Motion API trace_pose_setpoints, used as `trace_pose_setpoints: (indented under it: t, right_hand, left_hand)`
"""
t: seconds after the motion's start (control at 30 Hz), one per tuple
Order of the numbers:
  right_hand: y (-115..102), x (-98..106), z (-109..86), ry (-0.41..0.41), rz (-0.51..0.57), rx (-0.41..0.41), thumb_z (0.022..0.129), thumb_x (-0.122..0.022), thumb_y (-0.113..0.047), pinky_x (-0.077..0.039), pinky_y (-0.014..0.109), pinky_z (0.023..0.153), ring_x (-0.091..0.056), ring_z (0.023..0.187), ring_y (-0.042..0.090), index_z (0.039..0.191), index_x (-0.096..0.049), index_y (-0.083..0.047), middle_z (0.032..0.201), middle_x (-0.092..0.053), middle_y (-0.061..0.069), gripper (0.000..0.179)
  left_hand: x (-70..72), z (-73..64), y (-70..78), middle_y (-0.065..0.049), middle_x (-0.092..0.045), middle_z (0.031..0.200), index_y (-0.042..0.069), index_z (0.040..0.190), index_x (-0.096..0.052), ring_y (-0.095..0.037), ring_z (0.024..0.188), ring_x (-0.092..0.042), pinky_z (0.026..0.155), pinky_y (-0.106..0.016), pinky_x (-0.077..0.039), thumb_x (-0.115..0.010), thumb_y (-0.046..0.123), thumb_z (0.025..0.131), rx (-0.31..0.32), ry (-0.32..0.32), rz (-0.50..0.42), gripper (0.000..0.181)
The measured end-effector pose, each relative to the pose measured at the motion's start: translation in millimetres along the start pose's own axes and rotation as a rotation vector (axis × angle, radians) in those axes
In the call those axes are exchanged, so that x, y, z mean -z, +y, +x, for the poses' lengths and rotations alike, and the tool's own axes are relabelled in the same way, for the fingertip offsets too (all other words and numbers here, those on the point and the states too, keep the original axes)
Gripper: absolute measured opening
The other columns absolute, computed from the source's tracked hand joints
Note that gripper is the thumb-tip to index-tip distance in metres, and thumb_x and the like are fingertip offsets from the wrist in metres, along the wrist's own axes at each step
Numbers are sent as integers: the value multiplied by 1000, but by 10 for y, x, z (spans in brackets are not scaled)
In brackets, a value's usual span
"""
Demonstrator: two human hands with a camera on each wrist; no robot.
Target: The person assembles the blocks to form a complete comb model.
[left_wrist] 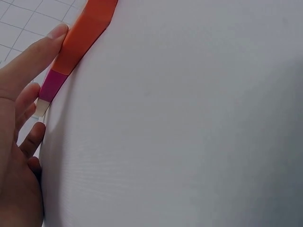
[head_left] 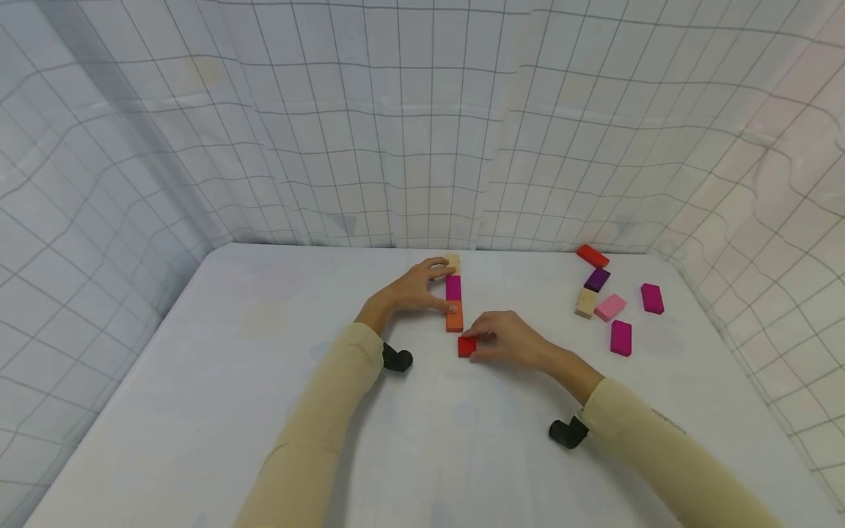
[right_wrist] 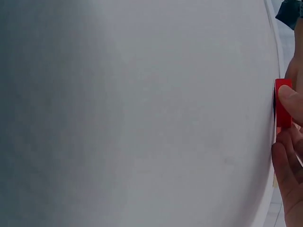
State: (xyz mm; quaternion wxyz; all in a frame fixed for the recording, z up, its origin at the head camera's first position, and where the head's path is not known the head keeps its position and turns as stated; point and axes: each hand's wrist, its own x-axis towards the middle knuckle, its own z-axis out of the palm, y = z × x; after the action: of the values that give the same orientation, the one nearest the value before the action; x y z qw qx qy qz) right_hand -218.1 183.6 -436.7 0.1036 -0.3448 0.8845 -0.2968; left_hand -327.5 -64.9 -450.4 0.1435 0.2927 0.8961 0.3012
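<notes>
Head view: right hand [head_left: 513,339] pinches the red block [head_left: 466,347] just off the near end of the orange block [head_left: 454,323], right of its long axis; left hand [head_left: 414,288], fingers spread, touches the orange block.

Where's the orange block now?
In the head view, the orange block lies right of the left hand, whose thumb touches it, against the near end of a magenta block.

White table [head_left: 251,411] under a row of three blocks [head_left: 453,288] and six loose blocks [head_left: 610,307]
</notes>
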Motion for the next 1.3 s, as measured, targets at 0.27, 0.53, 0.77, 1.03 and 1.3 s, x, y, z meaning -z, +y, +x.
trace_pose_setpoints:
  t: [0.27,0.53,0.77,1.03,1.3]
  right_hand:
    - [-73,65,-11,-35,-55,-56,90,-83,-20,-56,31,84,-62,95,13,125,-77,-11,108,-72,-4,36]
    - [-42,74,59,-37,-89,25,93,-81,-14,-57,30,86,-66,91,11,120,-79,-6,104,-76,-1,29]
    - [-79,54,141,-21,-113,68,91,-82,-12,-57,34,89,-69,92,13,116,-79,-4,103,-77,1,27]
    - [-123,45,198,-13,-134,70,89,-84,-10,-57,34,89,-70,91,15,115,-80,-3,101,-77,3,28]
    - [-138,38,226,0,-175,81,89,-84,-10,-56,35,88,-69,89,14,112,-80,-2,99,-77,3,25]
  left_hand:
    - [16,18,4,-1,-24,168,20,161,-41,-31,153,-21,121,-56,-22,-82,50,85,9,-7,3,91]
    - [21,30,0,-1,-24,168,19,161,-41,-30,153,-20,122,-54,-20,-82,48,85,8,-8,-9,92]
    - [23,30,-3,-2,-24,168,17,160,-42,-31,154,-20,122,-54,-19,-84,47,84,5,-5,-14,92]
    - [10,24,3,-2,-25,168,16,160,-42,-30,153,-20,122,-53,-20,-83,46,85,2,-5,-20,91]
    - [8,7,4,-1,-25,168,17,161,-41,-28,153,-20,122,-53,-21,-83,46,85,0,6,-31,91]
